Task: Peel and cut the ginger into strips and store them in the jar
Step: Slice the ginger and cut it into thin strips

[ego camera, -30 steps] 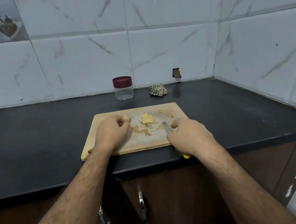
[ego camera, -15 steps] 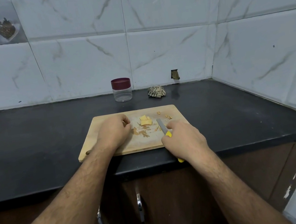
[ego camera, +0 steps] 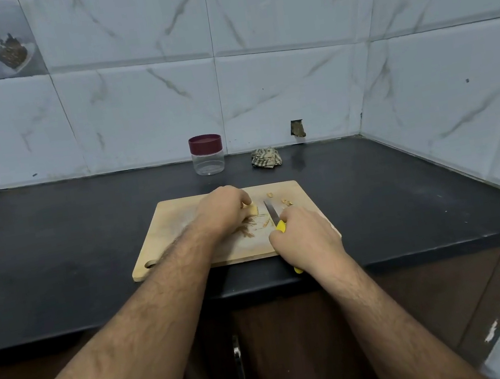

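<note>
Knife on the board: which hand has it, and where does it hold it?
The right hand holds the knife by its yellow handle; the blade points away over the cutting board.

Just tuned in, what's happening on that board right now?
A person is cutting ginger. The left hand holds a pale yellow peeled ginger piece down on the light wooden cutting board, while the right hand grips a yellow-handled knife just beside it. Brown peel scraps lie nearby. The clear maroon-lidded jar behind stands closed and looks empty.
</note>
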A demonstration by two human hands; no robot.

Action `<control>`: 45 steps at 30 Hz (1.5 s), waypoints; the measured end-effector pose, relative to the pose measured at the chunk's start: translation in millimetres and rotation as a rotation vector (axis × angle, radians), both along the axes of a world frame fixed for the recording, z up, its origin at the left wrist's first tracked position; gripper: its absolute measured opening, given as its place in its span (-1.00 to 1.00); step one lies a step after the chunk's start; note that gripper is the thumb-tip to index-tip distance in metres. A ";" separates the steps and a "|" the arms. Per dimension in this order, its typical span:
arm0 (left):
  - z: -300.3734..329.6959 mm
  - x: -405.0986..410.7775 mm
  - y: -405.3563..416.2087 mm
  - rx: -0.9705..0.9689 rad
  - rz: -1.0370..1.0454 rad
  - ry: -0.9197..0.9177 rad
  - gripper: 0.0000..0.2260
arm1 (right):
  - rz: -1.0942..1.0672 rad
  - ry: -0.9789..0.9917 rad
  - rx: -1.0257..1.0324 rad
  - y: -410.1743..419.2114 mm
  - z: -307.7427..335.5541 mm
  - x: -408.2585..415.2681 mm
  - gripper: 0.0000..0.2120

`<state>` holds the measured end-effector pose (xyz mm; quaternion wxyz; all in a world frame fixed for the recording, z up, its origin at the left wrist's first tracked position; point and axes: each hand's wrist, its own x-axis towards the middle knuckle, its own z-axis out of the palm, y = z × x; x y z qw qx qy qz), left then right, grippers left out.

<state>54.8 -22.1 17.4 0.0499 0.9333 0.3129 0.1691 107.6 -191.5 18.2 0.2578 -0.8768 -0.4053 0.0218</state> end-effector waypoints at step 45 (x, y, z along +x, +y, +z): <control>-0.9 -50.9 1.5 -0.431 0.159 -0.046 -0.71 | 0.157 -0.091 -0.387 6.2 24.9 -44.7 -0.68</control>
